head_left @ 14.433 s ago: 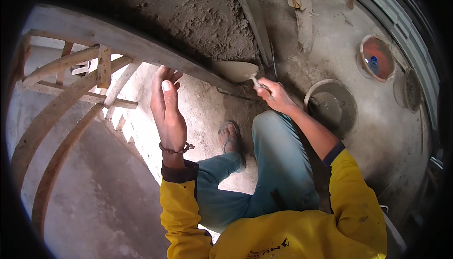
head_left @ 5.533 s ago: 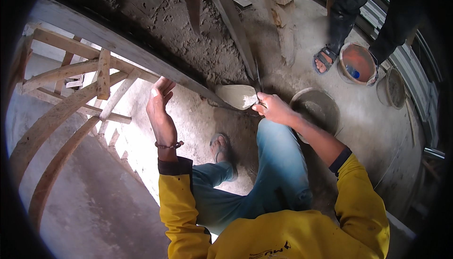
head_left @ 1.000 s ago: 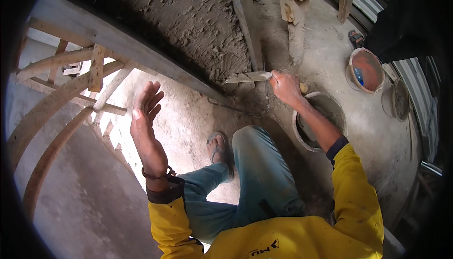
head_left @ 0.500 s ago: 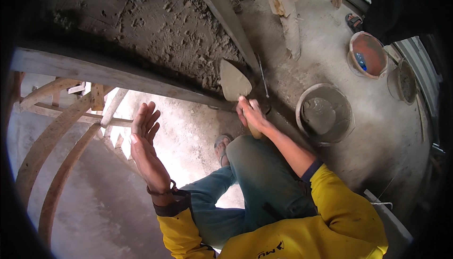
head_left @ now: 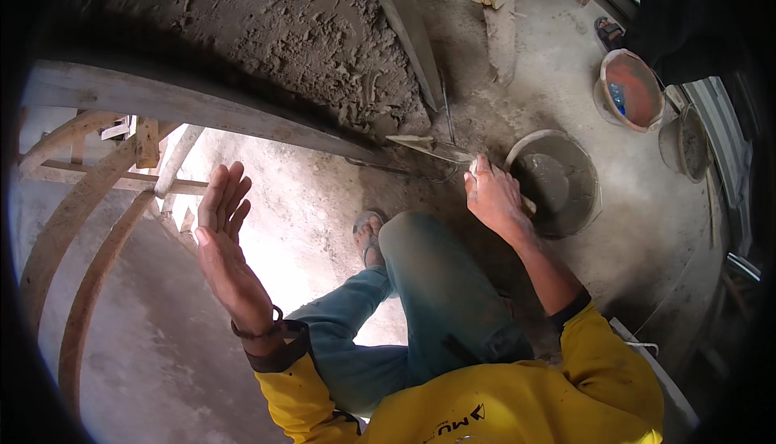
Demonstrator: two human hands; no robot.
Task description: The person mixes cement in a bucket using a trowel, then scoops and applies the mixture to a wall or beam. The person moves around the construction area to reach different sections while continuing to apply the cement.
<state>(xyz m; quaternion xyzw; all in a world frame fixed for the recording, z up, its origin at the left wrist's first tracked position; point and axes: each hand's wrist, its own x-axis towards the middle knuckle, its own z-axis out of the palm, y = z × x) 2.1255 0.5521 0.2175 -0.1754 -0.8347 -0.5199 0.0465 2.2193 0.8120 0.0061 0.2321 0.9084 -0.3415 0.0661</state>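
Observation:
My right hand (head_left: 497, 197) is wrapped round the handle of a trowel (head_left: 432, 148), whose blade is tilted nearly edge-on and points left. The blade hangs between the corner of the mortar-covered surface (head_left: 323, 48) and a round bucket (head_left: 570, 177) of wet grey mortar. That bucket stands just beyond my right hand. My left hand (head_left: 226, 209) is raised in the air, its fingers stretched out and holding nothing. A wooden board (head_left: 202, 112) edges the mortar surface on the near side, and another board (head_left: 404, 23) edges it on the right.
Curved wooden ribs (head_left: 85, 209) stand at the left. Farther right are a reddish bucket (head_left: 634, 92) with a blue item inside and a grey bucket (head_left: 687, 143). A wooden post (head_left: 499, 31) rises at the back. A person's sandaled foot (head_left: 608, 33) shows at the upper right.
My right hand has moved right with the trowel, toward the mortar bucket. The blade has turned from facing up to nearly edge-on. My left hand stays raised and open.

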